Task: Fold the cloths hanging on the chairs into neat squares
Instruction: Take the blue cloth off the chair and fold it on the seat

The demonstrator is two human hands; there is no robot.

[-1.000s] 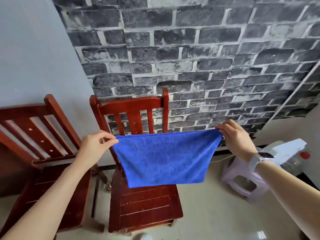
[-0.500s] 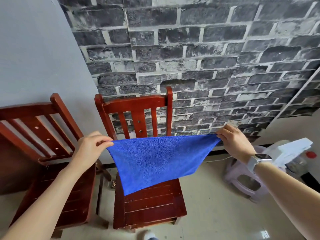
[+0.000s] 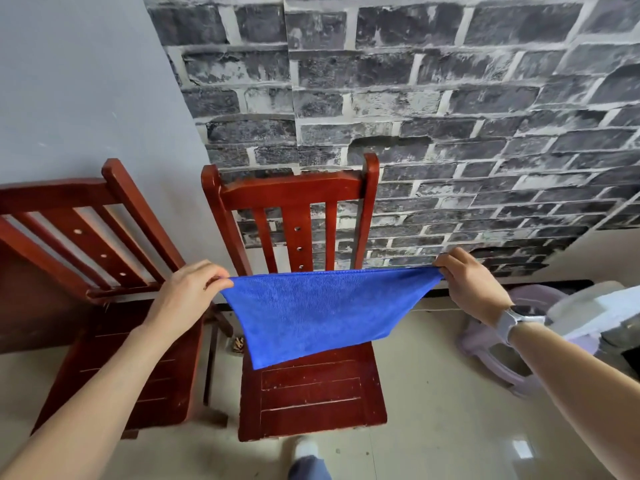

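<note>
Left hand (image 3: 188, 295) and right hand (image 3: 471, 285) pinch the blue cloth (image 3: 318, 313) top corners; lower edge hangs above the chair seat (image 3: 311, 396).

The blue cloth (image 3: 318, 313) now hangs slanted, its lower edge swung up toward the right hand (image 3: 474, 285).

cloth (image 3: 322, 313) above middle chair (image 3: 311, 396), second chair (image 3: 104, 258) left, stool (image 3: 502, 355) right
</note>
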